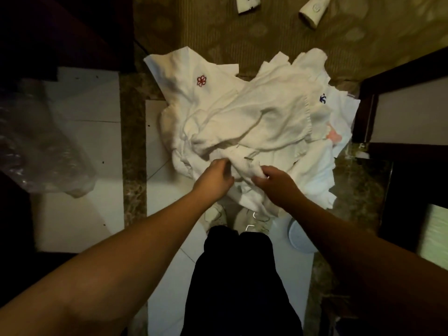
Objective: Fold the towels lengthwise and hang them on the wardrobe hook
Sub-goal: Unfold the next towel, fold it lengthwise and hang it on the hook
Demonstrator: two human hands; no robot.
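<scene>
White floor tiles (167, 251) edged with dark marbled strips (132, 146) are lying underfoot, giving way to patterned carpet (254, 27) at the far end. Nearest, a person in black trousers (237, 282) is standing over light shoes (217, 215), both bare forearms reaching forward and down. Just right of the feet a round pale lid-like disc (299, 240) is resting on the tile, partly hidden by the right arm. Beyond the shoes, the left hand (214, 177) is curling its fingers onto the near edge of the towels (247, 122), and the right hand (274, 180) is pinching a fold of the same cloth just beside it; both are clamping on fabric, close together but not touching. These white towels are lying in a rumpled pile on the floor, spreading from the hands out to the carpet's edge. One on the far left is showing a red flower mark (201, 81); one on the far right is showing a blue mark (322, 98), with a pink patch (334, 135) nearer on that side. At the left a crumpled clear plastic bag (41, 146) is sitting against dark furniture. Dark wood framing (397, 76) is standing at the right. On the far carpet two white slipper-like items (312, 10) are lying, cut off by the frame.
</scene>
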